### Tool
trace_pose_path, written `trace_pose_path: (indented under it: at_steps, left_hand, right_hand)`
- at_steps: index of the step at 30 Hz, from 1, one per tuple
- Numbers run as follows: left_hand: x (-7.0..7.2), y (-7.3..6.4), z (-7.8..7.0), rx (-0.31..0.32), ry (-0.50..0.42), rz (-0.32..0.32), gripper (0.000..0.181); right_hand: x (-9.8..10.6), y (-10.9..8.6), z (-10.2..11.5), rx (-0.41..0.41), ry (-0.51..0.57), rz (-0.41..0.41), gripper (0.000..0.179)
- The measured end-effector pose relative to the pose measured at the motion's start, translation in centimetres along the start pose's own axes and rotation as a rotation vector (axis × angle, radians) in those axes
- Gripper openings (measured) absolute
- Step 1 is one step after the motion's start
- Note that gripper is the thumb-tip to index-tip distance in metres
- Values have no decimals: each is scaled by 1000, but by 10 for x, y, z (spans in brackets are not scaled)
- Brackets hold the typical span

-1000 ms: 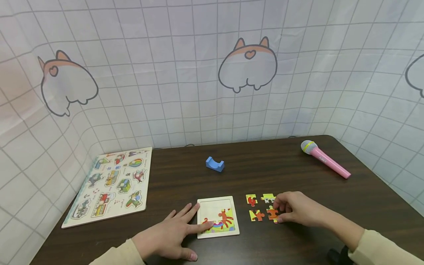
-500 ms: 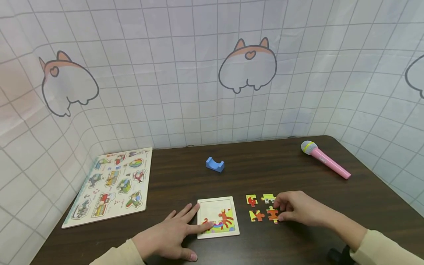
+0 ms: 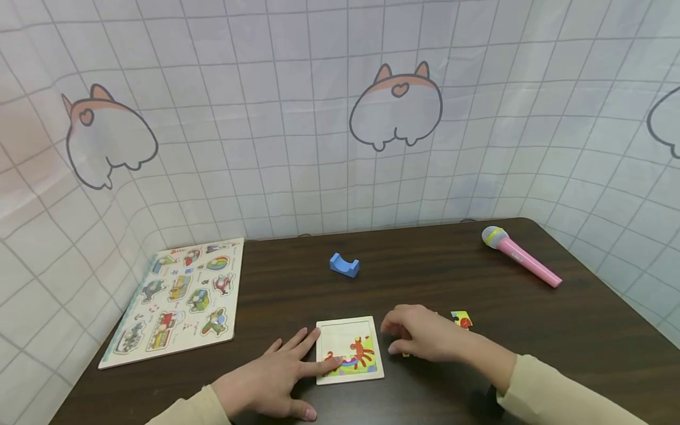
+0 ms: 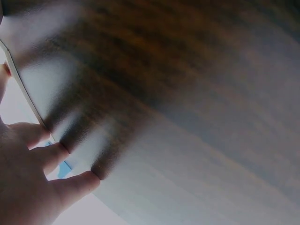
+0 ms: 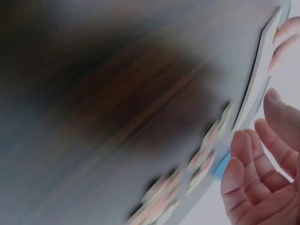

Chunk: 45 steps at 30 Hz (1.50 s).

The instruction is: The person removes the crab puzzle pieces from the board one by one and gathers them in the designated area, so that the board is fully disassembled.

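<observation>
A small square jigsaw board [image 3: 347, 333] lies on the dark table, its lower part filled with colourful pieces showing an orange animal. My left hand [image 3: 271, 378] lies spread beside and over it, index fingertip on the lower pieces and another fingertip at the left edge. Just right of the board hovers my right hand [image 3: 430, 335], fingers loosely bent and thumb apart; no piece shows between them in the right wrist view. Loose jigsaw pieces [image 5: 159, 199] lie beneath that hand, mostly hidden from the head view. One yellow and red jigsaw piece [image 3: 462, 320] shows behind the wrist.
A large picture puzzle board [image 3: 180, 295] lies at the table's left. Behind the small board sits a blue notched block [image 3: 345, 265]. A pink toy microphone [image 3: 523, 257] rests at the back right. Grid-patterned cloth [image 3: 297, 147] hangs around the table.
My right hand has left the piece at the right of the group and moved left over the loose pieces, uncovering another piece at the right. The left hand stays put.
</observation>
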<state>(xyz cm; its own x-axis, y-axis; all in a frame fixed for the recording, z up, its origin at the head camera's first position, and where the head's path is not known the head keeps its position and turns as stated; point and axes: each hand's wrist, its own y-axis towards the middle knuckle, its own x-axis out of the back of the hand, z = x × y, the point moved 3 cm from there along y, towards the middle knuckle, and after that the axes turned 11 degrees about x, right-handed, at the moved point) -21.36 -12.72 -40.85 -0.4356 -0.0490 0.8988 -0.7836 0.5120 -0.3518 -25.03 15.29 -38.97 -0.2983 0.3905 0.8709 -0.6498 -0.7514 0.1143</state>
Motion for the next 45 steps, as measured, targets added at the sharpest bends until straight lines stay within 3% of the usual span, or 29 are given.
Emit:
trace_pose_path:
  at_steps: [6,12,24,34,45]
  left_hand:
    - [0,0,0,4,6,11,84]
    - [-1,0,0,3,4,2,84]
    - [0,1,1,7,2,9,84]
    - [0,1,1,4,11,-1,85]
    - [1,0,1,3,6,8,84]
  right_hand:
    - [-16,25,14,34,-30,44,23]
    - [-26,38,18,21,-82,87,21]
    - [-26,42,18,-22,-63,100,22]
    - [-25,46,20,5,-87,59,25]
    - [-23,42,15,18,108,35,17]
